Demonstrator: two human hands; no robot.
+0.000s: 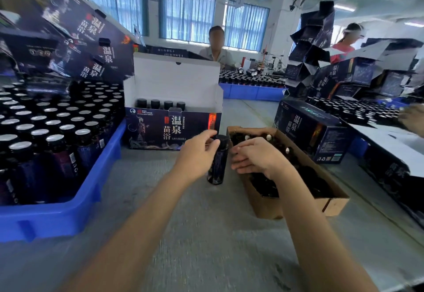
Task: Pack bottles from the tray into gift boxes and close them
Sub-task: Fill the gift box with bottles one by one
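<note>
A dark bottle (pixel 218 161) with a black cap stands upright on the grey table, just in front of the open gift box (pixel 172 129). My left hand (pixel 198 151) grips its upper part from the left. My right hand (pixel 257 156) hovers to the bottle's right with relaxed fingers, over a brown cardboard tray (pixel 298 204) of small dark items. The gift box has its white lid flap raised, and several capped bottles stand in a row inside. A blue tray (pixel 68 211) at the left is packed with many dark, silver-capped bottles.
A closed gift box (pixel 316 131) lies at the right. Empty boxes are stacked at upper left (pixel 75 32) and upper right (pixel 344 71). More blue trays of bottles (pixel 252 85) stand behind. A person (pixel 216 48) sits across the table; another's hand (pixel 413 119) shows at the right edge.
</note>
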